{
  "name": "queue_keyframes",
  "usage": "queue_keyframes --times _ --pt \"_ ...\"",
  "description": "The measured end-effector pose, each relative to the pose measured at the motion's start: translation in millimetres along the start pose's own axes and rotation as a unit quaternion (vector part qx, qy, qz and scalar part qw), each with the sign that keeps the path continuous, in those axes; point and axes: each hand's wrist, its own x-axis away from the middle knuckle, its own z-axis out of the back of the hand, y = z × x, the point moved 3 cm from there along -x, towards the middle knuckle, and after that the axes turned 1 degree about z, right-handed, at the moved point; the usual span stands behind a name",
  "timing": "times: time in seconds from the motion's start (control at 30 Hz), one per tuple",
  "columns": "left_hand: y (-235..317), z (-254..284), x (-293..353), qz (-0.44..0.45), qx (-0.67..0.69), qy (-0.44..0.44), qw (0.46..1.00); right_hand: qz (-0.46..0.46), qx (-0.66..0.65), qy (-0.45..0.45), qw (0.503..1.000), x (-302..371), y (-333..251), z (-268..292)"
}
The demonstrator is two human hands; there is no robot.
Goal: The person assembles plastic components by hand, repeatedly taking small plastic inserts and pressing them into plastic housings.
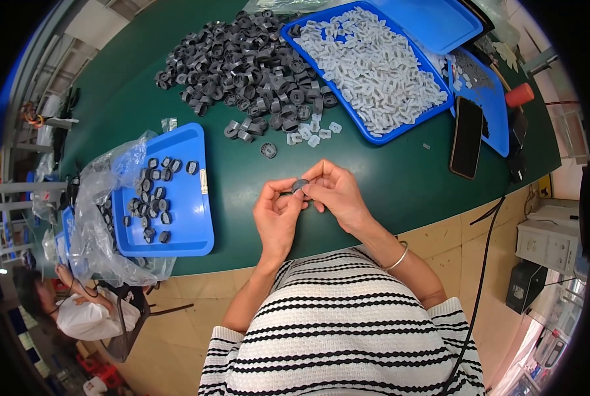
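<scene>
A small dark grey plastic part (pixel 299 185) is pinched between my two hands above the near edge of the green table. My left hand (pixel 273 218) grips it from the left with thumb and fingertips. From the other side, my right hand (pixel 338 201) presses on it with thumb and forefinger. Fingers cover much of the part, so its inside cannot be seen. Just beyond my hands lies one loose round grey part (pixel 268 150). Several white plastic pieces (pixel 313 141) are scattered near it, in front of a big heap of grey parts (pixel 242 66).
A blue tray (pixel 374 139) full of white pieces stands at the far right. To the left, another blue tray (pixel 193 231) holds grey parts beside a clear plastic bag (pixel 90 218). A phone (pixel 466 137) and red cylinder (pixel 520 96) lie right. Another person (pixel 87 313) sits at left.
</scene>
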Motion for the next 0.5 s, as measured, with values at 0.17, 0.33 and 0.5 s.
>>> queue_keyframes --times 0.17,0.33,0.5 --pt "-4 1 9 -0.037 -0.121 -0.004 0.992 -0.013 0.067 -0.013 0.998 -1 -5 -3" --pt "2 -2 9 -0.04 -0.117 -0.004 0.992 -0.004 0.109 -0.007 0.994 -2 -6 -2" --pt "3 -8 13 -0.098 -0.2 0.012 0.975 0.008 0.032 0.018 0.999 0 -5 -8"
